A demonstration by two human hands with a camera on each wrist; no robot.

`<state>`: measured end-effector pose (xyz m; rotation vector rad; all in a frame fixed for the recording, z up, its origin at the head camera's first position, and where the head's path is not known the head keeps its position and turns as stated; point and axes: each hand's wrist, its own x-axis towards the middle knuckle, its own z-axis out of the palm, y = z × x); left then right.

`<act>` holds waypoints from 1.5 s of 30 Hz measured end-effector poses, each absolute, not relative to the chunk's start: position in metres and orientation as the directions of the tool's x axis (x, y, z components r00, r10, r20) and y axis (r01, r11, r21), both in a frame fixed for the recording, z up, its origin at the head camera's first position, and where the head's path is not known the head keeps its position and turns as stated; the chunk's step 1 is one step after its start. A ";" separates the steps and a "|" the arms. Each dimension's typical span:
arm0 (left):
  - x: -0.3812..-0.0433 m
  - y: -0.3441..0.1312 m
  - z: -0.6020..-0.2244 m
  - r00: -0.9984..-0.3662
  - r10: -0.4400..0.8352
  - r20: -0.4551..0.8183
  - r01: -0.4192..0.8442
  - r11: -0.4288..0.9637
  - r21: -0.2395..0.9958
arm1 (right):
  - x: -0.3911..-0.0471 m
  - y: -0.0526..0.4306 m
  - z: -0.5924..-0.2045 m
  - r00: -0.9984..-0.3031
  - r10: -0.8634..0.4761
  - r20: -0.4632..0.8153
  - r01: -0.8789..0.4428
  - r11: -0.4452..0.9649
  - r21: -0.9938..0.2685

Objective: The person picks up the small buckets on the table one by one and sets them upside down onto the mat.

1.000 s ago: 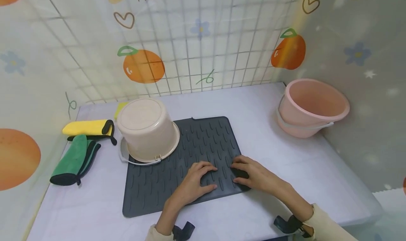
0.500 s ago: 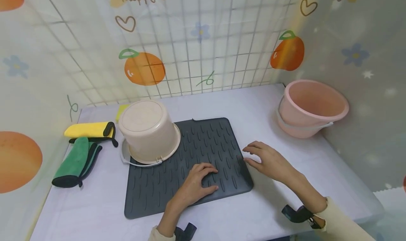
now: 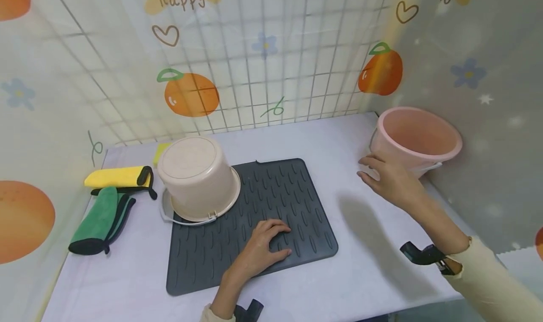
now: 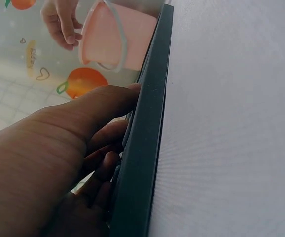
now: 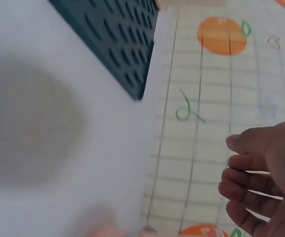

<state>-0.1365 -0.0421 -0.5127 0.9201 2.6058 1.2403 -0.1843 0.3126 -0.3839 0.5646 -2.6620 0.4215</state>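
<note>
My left hand (image 3: pixel 259 247) rests on the dark grey ribbed mat (image 3: pixel 292 190), fingers loosely bent. In the left wrist view its fingertips (image 4: pixel 132 89) touch the mat's surface near the raised edge. My right hand (image 3: pixel 392 180) hovers above the table before the pink bucket (image 3: pixel 424 154), covering part of its wall; whether they touch I cannot tell. Nothing sits between its relaxed fingers in the right wrist view, where the hand (image 5: pixel 270 173) appears at the right. The pink bucket stands upright with its handle down. A beige bucket (image 3: pixel 193 180) is upside down on the mat's left part.
A rolled yellow cloth (image 3: pixel 114 177) and a green cloth (image 3: pixel 95 223), both with black undersides, lie at the table's left. Behind the beige bucket a yellow piece (image 3: pixel 161 153) peeks out. A printed curtain (image 3: pixel 288 58) over a wire grid borders the table's back.
My right hand has lifted off the mat's right edge and moved right and away from me, to the pink bucket. My left hand stays on the mat.
</note>
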 end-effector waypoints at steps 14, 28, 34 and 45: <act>-0.137 -0.041 -0.513 -0.807 0.571 0.152 0.479 0.480 0.735 | -0.211 0.360 -0.357 -0.924 -0.130 0.360 -0.216 0.954 -0.210; -0.137 -0.042 -0.516 -0.799 0.574 0.179 0.500 0.468 0.729 | -0.215 0.374 -0.357 -0.934 -0.057 0.353 -0.126 0.976 -0.176; -0.137 -0.042 -0.515 -0.794 0.579 0.182 0.502 0.458 0.733 | -0.213 0.373 -0.350 -0.904 -0.020 0.427 -0.127 0.966 -0.224; -0.138 -0.043 -0.515 -0.784 0.585 0.207 0.525 0.448 0.724 | -0.206 0.372 -0.343 -0.803 -0.032 0.595 -0.222 0.943 -0.249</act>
